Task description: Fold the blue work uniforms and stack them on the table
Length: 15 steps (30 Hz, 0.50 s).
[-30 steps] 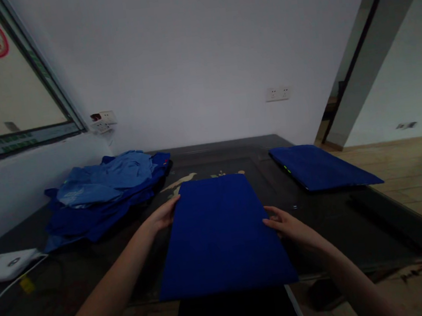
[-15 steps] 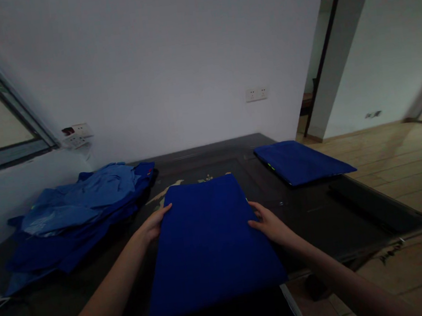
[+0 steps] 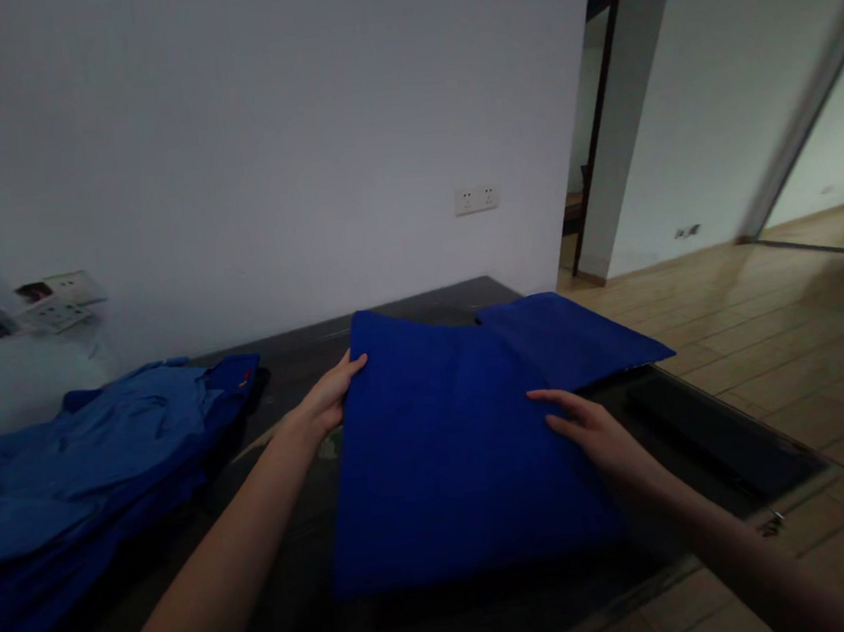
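A flat, folded blue garment (image 3: 458, 443) lies between my hands over the dark table, its far left corner raised. My left hand (image 3: 329, 396) grips its left edge, with the thumb on top and the other fingers partly hidden. At the right edge, my right hand (image 3: 589, 429) holds on with thumb and forefinger showing; its remaining fingers are hidden. Just beyond, a second folded blue garment (image 3: 575, 340) rests on the table, partly covered by the held one.
A loose heap of blue clothes (image 3: 104, 450) spreads over the left of the dark table (image 3: 436, 304). A long black object (image 3: 721, 430) sits near the right edge. Behind stands a white wall (image 3: 299, 148) with sockets (image 3: 476, 200). Tiled floor (image 3: 754, 321) extends to the right.
Both hands have carried the folded garment forward and right, so it now overlaps the other folded one. Its far left corner has risen. The camera view has swung right.
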Motion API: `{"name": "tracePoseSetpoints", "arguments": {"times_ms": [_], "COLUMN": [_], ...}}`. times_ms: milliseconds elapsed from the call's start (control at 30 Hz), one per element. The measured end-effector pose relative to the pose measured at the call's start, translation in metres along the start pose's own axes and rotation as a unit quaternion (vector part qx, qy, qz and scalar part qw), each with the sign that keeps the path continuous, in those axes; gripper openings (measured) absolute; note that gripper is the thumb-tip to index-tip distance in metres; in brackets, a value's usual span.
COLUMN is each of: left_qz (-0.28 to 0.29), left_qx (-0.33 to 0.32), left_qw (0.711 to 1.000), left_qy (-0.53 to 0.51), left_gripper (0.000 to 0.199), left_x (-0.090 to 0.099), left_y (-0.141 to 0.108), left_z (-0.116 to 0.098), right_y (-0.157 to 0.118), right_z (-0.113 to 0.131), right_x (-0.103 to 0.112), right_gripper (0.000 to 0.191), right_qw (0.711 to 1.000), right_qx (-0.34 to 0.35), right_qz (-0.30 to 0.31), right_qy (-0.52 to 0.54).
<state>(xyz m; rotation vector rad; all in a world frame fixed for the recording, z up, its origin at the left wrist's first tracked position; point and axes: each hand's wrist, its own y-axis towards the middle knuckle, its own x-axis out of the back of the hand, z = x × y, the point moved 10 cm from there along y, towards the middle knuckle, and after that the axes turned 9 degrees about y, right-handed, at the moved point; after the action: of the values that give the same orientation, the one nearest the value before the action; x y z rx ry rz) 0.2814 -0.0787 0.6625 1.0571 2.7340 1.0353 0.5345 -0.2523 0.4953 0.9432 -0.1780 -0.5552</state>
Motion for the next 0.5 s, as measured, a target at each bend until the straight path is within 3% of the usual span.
{"name": "tracePoseSetpoints", "arguments": {"times_ms": [100, 267, 400, 500], "left_qz": [0.012, 0.042, 0.052, 0.047], "left_qx": [-0.023, -0.057, -0.088, -0.116], "left_qw": [1.0, 0.996, 0.99, 0.984], "left_qy": [-0.017, -0.056, -0.102, -0.129], "left_gripper": [0.051, 0.042, 0.04, 0.042], "left_x": [-0.048, -0.145, -0.214, -0.249], "left_y": [0.037, 0.102, 0.153, 0.187], "left_z": [-0.02, -0.049, -0.072, -0.076], "right_y": [0.029, 0.093, 0.144, 0.176], "right_z": [0.019, 0.052, 0.097, 0.108], "right_x": [0.061, 0.165, 0.239, 0.275], "right_gripper": [0.041, 0.035, 0.034, 0.033], "right_qw": [0.997, 0.984, 0.937, 0.909], "right_qx": [0.011, 0.0, 0.057, 0.063], "right_qz": [-0.046, -0.098, -0.134, -0.125], "right_qy": [-0.055, -0.151, -0.317, -0.393]}}
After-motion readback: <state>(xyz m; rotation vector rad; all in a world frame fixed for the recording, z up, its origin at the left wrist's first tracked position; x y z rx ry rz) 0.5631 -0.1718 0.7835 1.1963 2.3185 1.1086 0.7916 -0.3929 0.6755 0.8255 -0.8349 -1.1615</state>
